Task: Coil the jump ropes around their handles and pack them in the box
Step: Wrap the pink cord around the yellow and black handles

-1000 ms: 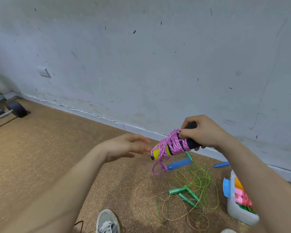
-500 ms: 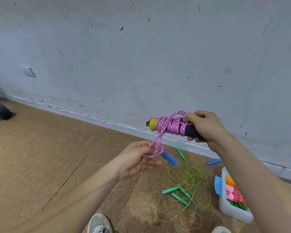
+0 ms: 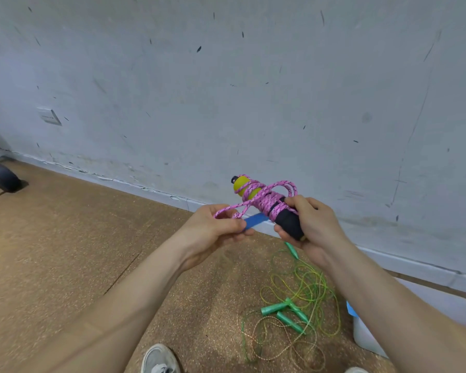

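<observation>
Pink jump rope [image 3: 267, 204] is sitting in the air between both hands, close in front of the grey wall [image 3: 226, 103], its cord wound in many turns around one handle with a black foam grip [image 3: 288, 224] and a yellow end [image 3: 241, 184] pointing up and left. The wall's baseboard [image 3: 145, 188] is running diagonally just behind the hands, while the cork floor [image 3: 51, 238] is stretching wide to the left as far as a dark wheel [image 3: 3, 179] at the frame edge. One wall socket [image 3: 49, 117] is showing at the left. On the floor below the right wrist, loose green cords [image 3: 307, 286] and one thin reddish cord [image 3: 275, 343] are lying tangled, with four green handles showing, three of them bunched together [image 3: 283, 313]. One blue handle [image 3: 256, 220] is peeking out past the left fingertips, and whether they touch it cannot be told. One white box [image 3: 366, 337] is standing at the right, mostly hidden by the forearm. Two shoes are showing at the bottom edge, one of them grey [image 3: 159, 359]. The right hand [image 3: 312, 227] is wrapping its fingers tightly around the black grip. The left hand [image 3: 213, 232] is pinching a loose pink strand between thumb and curled fingers.
</observation>
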